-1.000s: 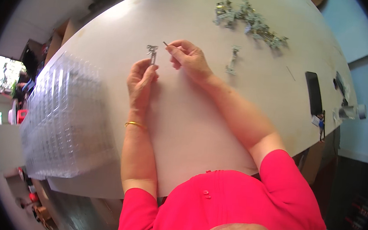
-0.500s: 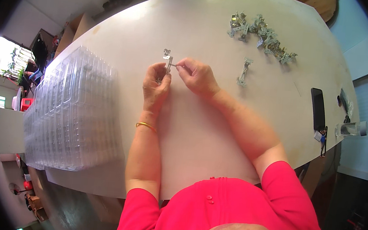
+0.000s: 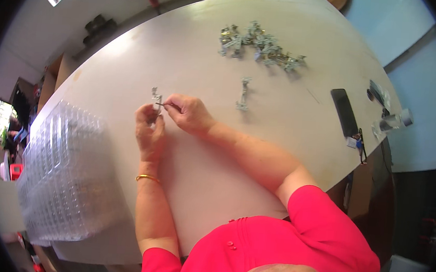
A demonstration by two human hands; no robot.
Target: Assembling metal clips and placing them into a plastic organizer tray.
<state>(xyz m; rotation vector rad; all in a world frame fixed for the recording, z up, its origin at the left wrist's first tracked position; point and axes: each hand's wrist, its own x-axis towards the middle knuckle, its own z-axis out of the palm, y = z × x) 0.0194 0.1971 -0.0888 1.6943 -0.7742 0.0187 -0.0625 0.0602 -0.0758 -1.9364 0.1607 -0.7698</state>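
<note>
Your left hand (image 3: 148,136) grips the bracket (image 3: 155,92) in its fingers, over the surface (image 3: 194,56), left of the pile (image 3: 267,50). Your right hand (image 3: 191,116) pinches a pin (image 3: 166,104): clear a second ago, now at the bracket, uniting both hands' work.

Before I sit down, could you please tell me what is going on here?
A person's left hand holds a small metal part, while the right hand pinches a thin dark piece with its tip at that part; whether they touch is unclear. One loose metal part lies on the table, nearer than a pile of similar parts. Clear plastic trays are stacked at the left.
</note>
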